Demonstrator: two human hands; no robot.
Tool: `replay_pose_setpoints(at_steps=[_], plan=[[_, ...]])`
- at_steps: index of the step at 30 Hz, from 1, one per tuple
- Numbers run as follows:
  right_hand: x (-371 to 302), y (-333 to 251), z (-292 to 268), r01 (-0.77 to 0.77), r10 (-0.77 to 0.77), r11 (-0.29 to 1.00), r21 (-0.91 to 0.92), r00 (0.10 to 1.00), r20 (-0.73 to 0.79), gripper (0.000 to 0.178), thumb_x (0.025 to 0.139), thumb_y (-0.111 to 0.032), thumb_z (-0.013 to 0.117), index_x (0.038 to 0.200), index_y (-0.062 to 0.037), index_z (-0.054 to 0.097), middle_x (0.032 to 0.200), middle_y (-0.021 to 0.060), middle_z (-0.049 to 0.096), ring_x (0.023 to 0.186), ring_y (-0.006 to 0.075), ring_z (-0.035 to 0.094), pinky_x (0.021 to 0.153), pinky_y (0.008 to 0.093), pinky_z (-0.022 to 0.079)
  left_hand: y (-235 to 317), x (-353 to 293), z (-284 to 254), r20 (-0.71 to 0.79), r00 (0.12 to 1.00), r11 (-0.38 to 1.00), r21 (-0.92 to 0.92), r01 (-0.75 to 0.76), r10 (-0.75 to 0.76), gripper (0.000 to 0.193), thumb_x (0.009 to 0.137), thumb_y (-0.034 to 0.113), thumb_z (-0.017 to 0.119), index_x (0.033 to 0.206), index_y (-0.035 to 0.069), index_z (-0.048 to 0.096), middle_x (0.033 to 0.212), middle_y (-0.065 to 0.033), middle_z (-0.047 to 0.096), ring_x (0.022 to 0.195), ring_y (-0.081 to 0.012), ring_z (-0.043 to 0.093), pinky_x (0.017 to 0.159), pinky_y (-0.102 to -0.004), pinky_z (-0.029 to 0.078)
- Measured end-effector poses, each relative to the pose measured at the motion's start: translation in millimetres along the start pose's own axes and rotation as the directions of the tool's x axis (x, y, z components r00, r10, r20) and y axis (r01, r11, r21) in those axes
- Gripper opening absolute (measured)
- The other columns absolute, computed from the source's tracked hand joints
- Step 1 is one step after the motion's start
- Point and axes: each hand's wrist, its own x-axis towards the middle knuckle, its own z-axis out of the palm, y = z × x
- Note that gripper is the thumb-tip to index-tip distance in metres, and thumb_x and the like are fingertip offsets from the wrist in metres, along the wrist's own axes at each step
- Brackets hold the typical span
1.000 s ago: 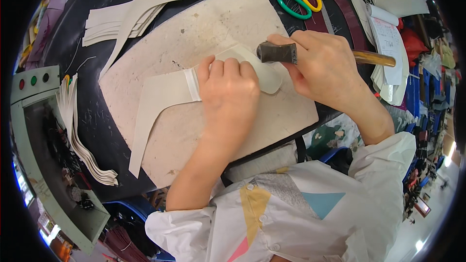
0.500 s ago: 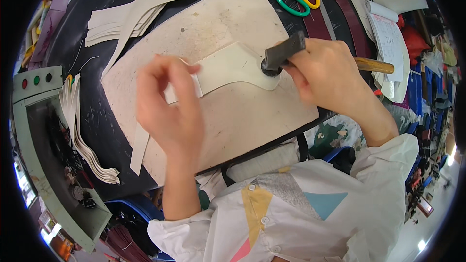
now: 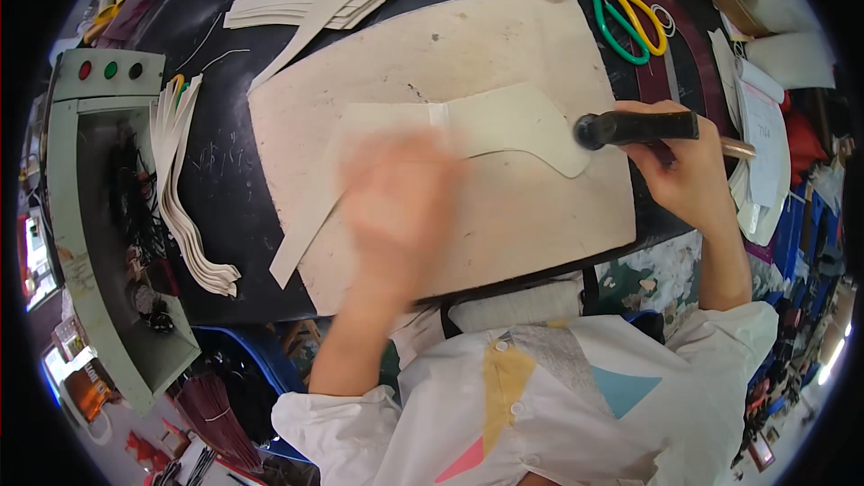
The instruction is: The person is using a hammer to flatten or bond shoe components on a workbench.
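Observation:
A cream leather-like piece (image 3: 508,121) with a curved right end lies flat on a pale board (image 3: 540,225). A whitish strip (image 3: 438,114) crosses its middle. My left hand (image 3: 400,198) is over the piece's left part and hides some of it; motion blurs its fingers, so what they hold, if anything, does not show. My right hand (image 3: 684,166) is closed round the wooden handle of a hammer (image 3: 643,128). The hammer's black head is at the right edge of the piece, its round face turned left. A narrow cream tail (image 3: 306,247) runs out below my left hand.
Stacked cream pieces (image 3: 306,0) lie behind the board. Green-and-yellow-handled scissors (image 3: 639,22) are at the back right, near dark red strips (image 3: 693,45). Cream strips (image 3: 175,189) lie on the left beside a grey machine housing (image 3: 76,153) with buttons. Papers (image 3: 763,126) are at the far right.
The whole view has swung, shifting the scene rightward. My right hand has drawn the hammer from the piece's right end to its edge and tilted it. My left hand has come nearer me.

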Motion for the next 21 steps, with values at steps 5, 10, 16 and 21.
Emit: replay_pose_setpoints(at_steps=[5, 10, 16, 21], plan=[[11, -6, 7, 0.044, -0.035, 0.998, 0.041, 0.977, -0.209, 0.034, 0.078, 0.002, 0.077, 0.110, -0.0042, 0.074, 0.093, 0.0109, 0.073, 0.071, 0.0197, 0.069, 0.059, 0.0268, 0.053, -42, -5, -6, -0.023, 0.976, 0.895, 0.395, 0.206, -0.214, 0.026, 0.089, 0.004, 0.069, 0.115, 0.001, 0.071, 0.099, -0.0119, 0.072, 0.090, -0.0261, 0.068, 0.086, -0.0432, 0.052], [35, -20, 15, 0.154, -0.145, 0.987, 0.040, 0.973, -0.178, 0.036, 0.075, 0.002, 0.078, 0.109, -0.0049, 0.073, 0.098, 0.0097, 0.075, 0.081, 0.0255, 0.072, 0.072, 0.0305, 0.056, -22, 24, 16, 0.144, 0.888, 0.804, -0.380, 0.458, -0.437, 0.023, 0.084, 0.002, 0.075, 0.107, 0.000, 0.074, 0.088, -0.0095, 0.072, 0.076, -0.0168, 0.068, 0.071, -0.0279, 0.053], [69, -29, 49, 0.311, -0.327, 0.931, -0.190, 0.943, -0.057, 0.027, 0.068, -0.002, 0.075, 0.093, -0.0081, 0.068, 0.076, 0.0039, 0.064, 0.068, 0.0239, 0.066, 0.055, 0.0365, 0.052, -14, 51, 32, 0.233, 0.929, 0.892, -0.287, 0.348, -0.287, 0.023, 0.082, 0.004, 0.078, 0.104, 0.001, 0.075, 0.081, -0.0112, 0.069, 0.069, -0.0207, 0.067, 0.064, -0.0286, 0.053], [79, -31, 51, 0.284, -0.281, 0.930, -0.233, 0.959, 0.044, 0.033, 0.066, 0.000, 0.076, 0.098, -0.0088, 0.072, 0.082, 0.0054, 0.066, 0.068, 0.0265, 0.065, 0.056, 0.0368, 0.051, -36, 45, 36, 0.176, 0.983, 0.913, -0.391, 0.116, -0.049, 0.024, 0.078, -0.001, 0.076, 0.102, 0.001, 0.075, 0.084, -0.0104, 0.067, 0.068, -0.0248, 0.064, 0.062, -0.0316, 0.052]])
